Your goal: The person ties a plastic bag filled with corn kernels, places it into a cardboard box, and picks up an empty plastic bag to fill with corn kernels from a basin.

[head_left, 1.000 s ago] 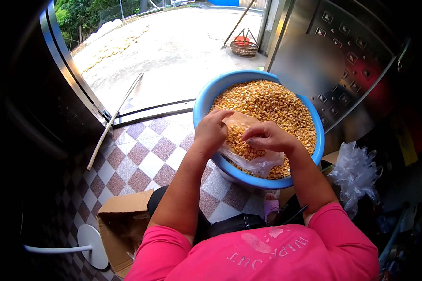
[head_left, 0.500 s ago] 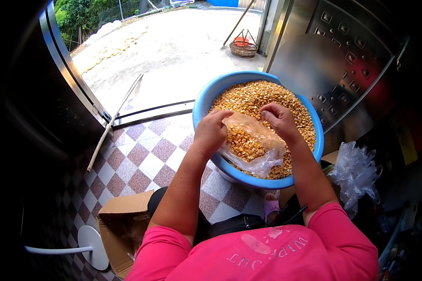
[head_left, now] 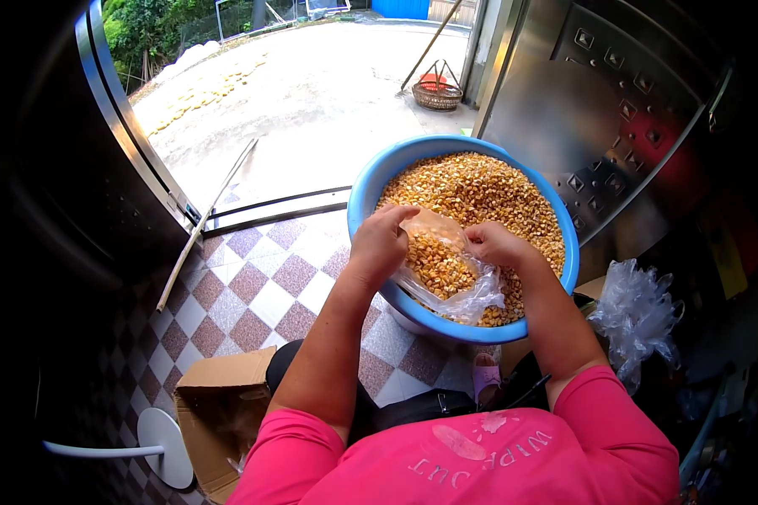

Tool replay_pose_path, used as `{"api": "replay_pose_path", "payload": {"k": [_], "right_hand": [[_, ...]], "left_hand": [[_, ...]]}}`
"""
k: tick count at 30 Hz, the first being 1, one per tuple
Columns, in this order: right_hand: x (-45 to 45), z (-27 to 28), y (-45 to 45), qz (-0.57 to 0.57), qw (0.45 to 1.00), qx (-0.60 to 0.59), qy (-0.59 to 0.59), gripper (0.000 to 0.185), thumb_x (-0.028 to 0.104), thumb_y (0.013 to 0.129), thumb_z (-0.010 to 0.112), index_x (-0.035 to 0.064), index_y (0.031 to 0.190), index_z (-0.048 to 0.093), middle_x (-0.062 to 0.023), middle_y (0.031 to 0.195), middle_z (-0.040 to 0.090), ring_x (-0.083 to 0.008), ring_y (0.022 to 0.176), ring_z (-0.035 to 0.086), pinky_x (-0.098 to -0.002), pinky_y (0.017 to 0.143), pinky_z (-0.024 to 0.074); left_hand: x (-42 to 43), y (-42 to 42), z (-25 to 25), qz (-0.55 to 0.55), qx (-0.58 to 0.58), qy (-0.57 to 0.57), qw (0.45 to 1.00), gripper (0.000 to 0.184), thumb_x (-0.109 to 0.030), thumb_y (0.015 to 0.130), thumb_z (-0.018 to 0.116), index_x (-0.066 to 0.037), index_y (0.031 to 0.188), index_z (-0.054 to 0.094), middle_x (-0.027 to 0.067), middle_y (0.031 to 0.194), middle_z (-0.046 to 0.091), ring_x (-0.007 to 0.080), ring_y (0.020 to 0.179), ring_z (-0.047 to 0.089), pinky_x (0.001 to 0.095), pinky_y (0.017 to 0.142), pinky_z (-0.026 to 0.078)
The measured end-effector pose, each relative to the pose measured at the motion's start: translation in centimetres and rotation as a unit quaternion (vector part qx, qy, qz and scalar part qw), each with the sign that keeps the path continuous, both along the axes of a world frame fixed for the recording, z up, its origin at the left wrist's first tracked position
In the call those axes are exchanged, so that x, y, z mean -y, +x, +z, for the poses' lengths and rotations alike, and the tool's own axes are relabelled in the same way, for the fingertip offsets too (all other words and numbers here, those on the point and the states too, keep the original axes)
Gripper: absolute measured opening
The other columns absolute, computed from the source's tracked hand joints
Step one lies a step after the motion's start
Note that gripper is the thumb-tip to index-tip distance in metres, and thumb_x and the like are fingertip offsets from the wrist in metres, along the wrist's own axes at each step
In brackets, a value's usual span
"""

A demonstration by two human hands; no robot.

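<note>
A large blue basin in front of me is heaped with yellow corn kernels. On the kernels, toward the basin's near left side, lies a clear plastic bag with corn inside. My left hand pinches the bag's left edge between closed fingers. At the bag's right edge, my right hand is closed on the plastic, its fingertips partly hidden.
A bunch of clear plastic bags hangs at the right. An open cardboard box stands at the lower left beside a white round base. A long stick crosses the door sill; a wicker basket sits outside.
My right hand first moved off the bag to the upper right, then came back to its right edge and closed on it. My left hand kept its hold. The view has shifted slightly.
</note>
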State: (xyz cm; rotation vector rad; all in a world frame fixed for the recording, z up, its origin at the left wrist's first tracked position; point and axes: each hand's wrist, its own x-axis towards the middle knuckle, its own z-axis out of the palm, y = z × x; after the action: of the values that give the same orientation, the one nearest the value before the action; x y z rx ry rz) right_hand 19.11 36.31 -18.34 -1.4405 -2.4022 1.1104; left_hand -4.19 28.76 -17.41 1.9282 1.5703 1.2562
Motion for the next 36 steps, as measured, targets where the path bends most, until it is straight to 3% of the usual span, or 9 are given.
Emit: {"api": "replay_pose_path", "payload": {"k": [4, 8, 10, 12, 17, 26, 30, 34, 36], "right_hand": [[-0.4, 0.0, 0.1, -0.045, 0.989, -0.093, 0.108, 0.011, 0.01, 0.083, 0.062, 0.0009, 0.089, 0.064, -0.0094, 0.076, 0.062, -0.0141, 0.071, 0.057, -0.0304, 0.066, 0.0461], [1.1, 2.0, -1.2, -0.068, 0.956, -0.268, 0.101, 0.01, 0.004, 0.086, 0.059, 0.0022, 0.095, 0.063, -0.0044, 0.076, 0.061, -0.0097, 0.07, 0.055, -0.026, 0.062, 0.045], [2.9, 3.6, -2.3, -0.078, 0.961, -0.256, 0.071, 0.011, 0.002, 0.087, 0.057, 0.0029, 0.097, 0.062, -0.0021, 0.076, 0.06, -0.0068, 0.066, 0.053, -0.0224, 0.057, 0.0433], [3.6, 3.4, -3.1, 0.011, 0.949, -0.305, 0.078, 0.012, 0.001, 0.086, 0.057, 0.0034, 0.096, 0.063, -0.0022, 0.077, 0.06, -0.0052, 0.062, 0.052, -0.0214, 0.053, 0.0418], [4.6, 3.3, -4.4, 0.107, 0.934, -0.273, 0.206, 0.013, 0.0, 0.084, 0.06, 0.0036, 0.096, 0.063, -0.0088, 0.083, 0.062, -0.0162, 0.073, 0.061, -0.0268, 0.065, 0.0484], [3.9, 3.1, -3.2, 0.167, 0.927, -0.281, 0.186, 0.019, -0.008, 0.077, 0.056, 0.0027, 0.091, 0.064, -0.0047, 0.08, 0.064, -0.0109, 0.074, 0.062, -0.0244, 0.065, 0.0499], [3.6, 3.4, -2.8, 0.197, 0.924, -0.263, 0.193, 0.023, -0.011, 0.072, 0.053, 0.0027, 0.087, 0.065, -0.0047, 0.08, 0.064, -0.0119, 0.074, 0.062, -0.0244, 0.064, 0.0489], [3.2, 3.3, -2.5, 0.156, 0.927, -0.269, 0.21, 0.021, -0.011, 0.073, 0.052, 0.0024, 0.084, 0.064, -0.0038, 0.079, 0.063, -0.0114, 0.071, 0.06, -0.0237, 0.062, 0.0476], [2.6, 2.8, -2.2, 0.017, 0.932, -0.279, 0.231, 0.019, -0.01, 0.073, 0.051, 0.0023, 0.082, 0.063, -0.0033, 0.077, 0.061, -0.0102, 0.068, 0.058, -0.0237, 0.061, 0.0465]], "left_hand": [[0.0, 0.0, 0.0, 0.0, 0.001, 0.005, 1.0, 0.034, 0.004, 0.076, 0.051, -0.009, 0.105, 0.064, 0.0103, 0.104, 0.063, 0.0283, 0.094, 0.06, 0.0358, 0.081, 0.048], [-0.1, 0.0, -0.1, -0.001, -0.007, 0.013, 1.0, 0.034, 0.004, 0.076, 0.051, -0.009, 0.105, 0.063, 0.0103, 0.104, 0.063, 0.0285, 0.094, 0.061, 0.036, 0.081, 0.048], [0.0, 0.0, 0.0, -0.004, -0.006, 0.002, 1.0, 0.034, 0.004, 0.076, 0.051, -0.009, 0.105, 0.063, 0.0103, 0.104, 0.062, 0.0287, 0.094, 0.06, 0.0363, 0.081, 0.048], [0.0, 0.0, 0.0, -0.002, -0.009, 0.003, 1.0, 0.034, 0.004, 0.076, 0.051, -0.009, 0.105, 0.063, 0.0103, 0.104, 0.062, 0.0288, 0.094, 0.06, 0.0364, 0.082, 0.048], [-0.1, 0.0, -0.1, -0.001, -0.009, 0.004, 1.0, 0.034, 0.003, 0.076, 0.051, -0.01, 0.105, 0.063, 0.0107, 0.104, 0.062, 0.029, 0.096, 0.06, 0.0365, 0.082, 0.048], [-0.1, 0.1, -0.1, -0.003, 0.015, -0.01, 1.0, 0.035, 0.003, 0.075, 0.05, -0.009, 0.105, 0.063, 0.0121, 0.103, 0.062, 0.0293, 0.095, 0.06, 0.0367, 0.082, 0.048], [-0.2, 0.2, -0.3, 0.006, 0.01, 0.047, 0.999, 0.035, 0.01, 0.073, 0.046, -0.003, 0.101, 0.064, 0.0139, 0.097, 0.063, 0.0256, 0.082, 0.063, 0.0306, 0.071, 0.049], [-0.2, 0.2, -0.3, 0.008, 0.006, 0.049, 0.999, 0.035, 0.01, 0.074, 0.046, -0.003, 0.101, 0.064, 0.0135, 0.097, 0.063, 0.0248, 0.081, 0.063, 0.0301, 0.07, 0.049], [-0.1, 0.2, -0.2, 0.009, 0.007, 0.042, 0.999, 0.035, 0.01, 0.074, 0.046, -0.003, 0.101, 0.064, 0.0133, 0.097, 0.063, 0.0244, 0.08, 0.063, 0.0298, 0.07, 0.049]]}}
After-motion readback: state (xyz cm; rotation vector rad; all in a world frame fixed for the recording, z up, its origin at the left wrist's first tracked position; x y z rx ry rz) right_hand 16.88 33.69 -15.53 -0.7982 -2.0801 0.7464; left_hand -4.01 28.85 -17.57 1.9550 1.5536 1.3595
